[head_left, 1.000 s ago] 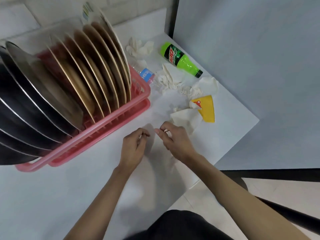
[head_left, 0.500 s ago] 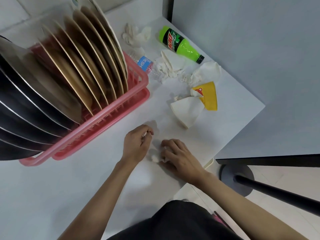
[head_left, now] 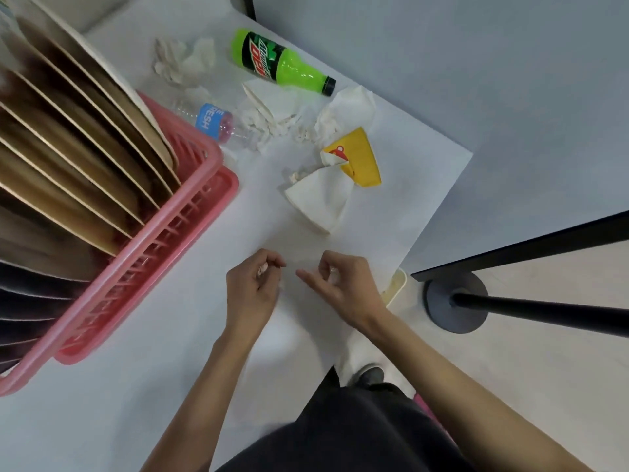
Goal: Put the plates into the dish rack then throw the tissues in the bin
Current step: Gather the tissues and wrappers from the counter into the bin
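Several beige and dark plates [head_left: 85, 158] stand on edge in the pink dish rack [head_left: 163, 240] at the left. Crumpled white tissues [head_left: 185, 59] lie at the far side of the white table [head_left: 136, 386], with more tissues [head_left: 272, 114] in the middle and a folded white one [head_left: 321, 199] nearer me. My left hand [head_left: 252, 291] is curled around a small white tissue scrap. My right hand [head_left: 343, 284], just beside it, pinches another small white scrap. A cream bin [head_left: 396, 287] peeks out below the table edge, right of my right hand.
A green soda bottle [head_left: 282, 63] lies at the far table edge. A clear bottle with a blue label [head_left: 212, 119] lies beside the rack. A yellow paper wrapper [head_left: 360, 158] sits by the folded tissue. A black stand base [head_left: 456, 301] is on the floor at right.
Both hands picked small tissue scraps off the table and lifted slightly. The view shifted, so the bin edge now shows below the table edge.
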